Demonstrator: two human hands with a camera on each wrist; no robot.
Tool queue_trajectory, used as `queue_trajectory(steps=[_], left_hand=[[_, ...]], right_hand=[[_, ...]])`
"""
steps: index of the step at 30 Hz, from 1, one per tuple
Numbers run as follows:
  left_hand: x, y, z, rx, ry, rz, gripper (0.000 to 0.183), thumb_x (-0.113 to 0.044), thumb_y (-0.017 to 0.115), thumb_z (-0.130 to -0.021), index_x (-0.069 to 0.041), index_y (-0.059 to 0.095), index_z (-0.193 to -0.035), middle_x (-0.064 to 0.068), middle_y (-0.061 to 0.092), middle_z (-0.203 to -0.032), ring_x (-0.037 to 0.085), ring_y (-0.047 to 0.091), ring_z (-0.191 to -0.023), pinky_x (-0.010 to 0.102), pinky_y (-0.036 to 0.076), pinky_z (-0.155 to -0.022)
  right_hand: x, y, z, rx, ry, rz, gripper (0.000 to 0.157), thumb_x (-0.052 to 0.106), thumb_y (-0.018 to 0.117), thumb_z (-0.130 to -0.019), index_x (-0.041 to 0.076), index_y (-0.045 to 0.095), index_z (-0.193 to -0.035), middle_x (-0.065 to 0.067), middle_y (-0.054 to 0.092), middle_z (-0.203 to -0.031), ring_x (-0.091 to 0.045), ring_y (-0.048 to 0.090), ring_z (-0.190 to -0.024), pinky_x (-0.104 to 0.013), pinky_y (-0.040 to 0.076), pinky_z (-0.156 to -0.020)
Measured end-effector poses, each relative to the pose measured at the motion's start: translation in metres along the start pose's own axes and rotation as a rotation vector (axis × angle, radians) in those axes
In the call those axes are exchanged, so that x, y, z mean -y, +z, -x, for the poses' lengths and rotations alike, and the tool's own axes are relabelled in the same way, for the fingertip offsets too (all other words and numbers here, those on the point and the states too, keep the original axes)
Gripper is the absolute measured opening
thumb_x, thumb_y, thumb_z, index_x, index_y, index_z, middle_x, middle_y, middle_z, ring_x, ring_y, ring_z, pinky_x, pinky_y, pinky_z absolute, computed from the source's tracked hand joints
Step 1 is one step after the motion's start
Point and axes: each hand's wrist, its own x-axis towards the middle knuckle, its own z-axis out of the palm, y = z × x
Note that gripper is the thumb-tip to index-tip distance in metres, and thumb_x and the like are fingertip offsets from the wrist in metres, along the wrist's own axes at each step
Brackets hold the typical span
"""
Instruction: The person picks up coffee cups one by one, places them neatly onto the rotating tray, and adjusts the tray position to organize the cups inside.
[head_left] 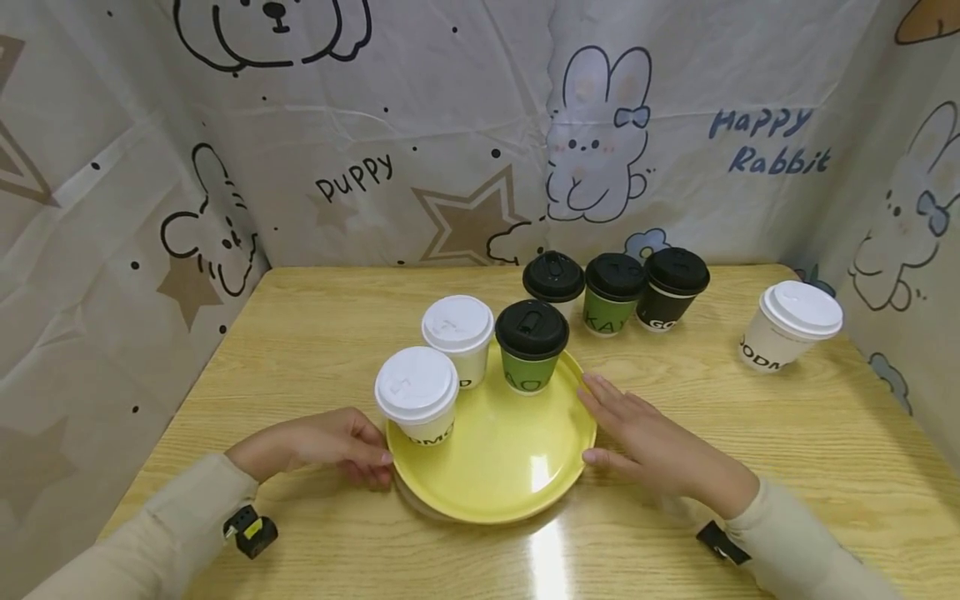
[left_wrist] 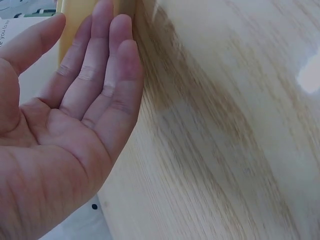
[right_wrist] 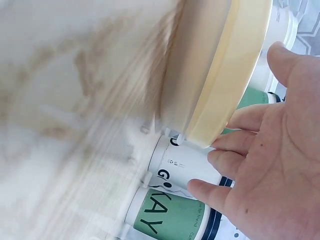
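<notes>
On yellow tray (head_left: 517,458), green cup (head_left: 530,358), lettered "AO"

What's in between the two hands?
Between the left hand and the right hand is the yellow plate, carrying the front white cup, the white cup behind it and a green cup with a black lid. The head view shows it.

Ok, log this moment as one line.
left hand: at yellow tray, left edge; right hand: at right edge; on tray: two white cups, green cup; behind: three black-lidded cups; far right: another white cup
</notes>
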Motion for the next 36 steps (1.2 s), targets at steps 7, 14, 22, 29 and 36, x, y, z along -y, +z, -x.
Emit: queue_trajectory(steps=[7,14,22,29,36], left_hand=[[0.001,-0.009,0.001,-0.079,0.004,-0.004,0.029,-0.019,0.058,-0.095,0.008,0.068,-0.1,0.016,0.071,-0.094,0.025,0.068,-0.086,0.039,0.056,-0.075],[0.001,-0.013,-0.001,-0.208,-0.04,0.018,0.03,-0.021,0.058,-0.095,0.006,0.068,-0.101,0.01,0.072,-0.091,0.019,0.068,-0.083,0.031,0.055,-0.069],[0.001,-0.012,-0.003,-0.245,-0.048,0.024,0.032,-0.023,0.055,-0.097,0.006,0.068,-0.102,0.01,0.072,-0.092,0.018,0.068,-0.083,0.029,0.054,-0.067],[0.003,-0.009,-0.002,-0.2,-0.065,0.036,0.035,-0.026,0.055,-0.097,0.005,0.068,-0.103,0.01,0.072,-0.091,0.019,0.068,-0.083,0.031,0.055,-0.071],[0.002,-0.003,0.001,-0.118,-0.079,0.018,0.035,-0.027,0.054,-0.097,0.005,0.069,-0.098,0.01,0.072,-0.089,0.019,0.068,-0.081,0.031,0.055,-0.07]], right_hand=[[0.008,0.006,0.015,-0.011,0.01,0.022,0.078,0.052,0.05,-0.094,0.004,0.024,-0.151,-0.015,0.015,-0.159,-0.03,0.015,-0.145,-0.055,0.02,-0.113],[0.018,0.008,0.027,0.014,-0.012,0.02,0.076,0.049,0.053,-0.094,0.005,0.026,-0.151,-0.013,0.017,-0.159,-0.03,0.017,-0.145,-0.054,0.022,-0.112],[0.023,0.006,0.029,0.014,-0.038,0.057,0.076,0.047,0.054,-0.094,0.004,0.027,-0.15,-0.015,0.02,-0.158,-0.03,0.02,-0.144,-0.053,0.025,-0.111],[0.021,0.0,0.029,-0.015,-0.013,0.051,0.076,0.043,0.059,-0.093,0.004,0.027,-0.15,-0.016,0.022,-0.157,-0.03,0.022,-0.144,-0.053,0.025,-0.111],[0.017,0.0,0.028,-0.013,0.007,0.046,0.076,0.044,0.058,-0.093,0.003,0.027,-0.15,-0.014,0.02,-0.157,-0.031,0.019,-0.144,-0.053,0.024,-0.112]])
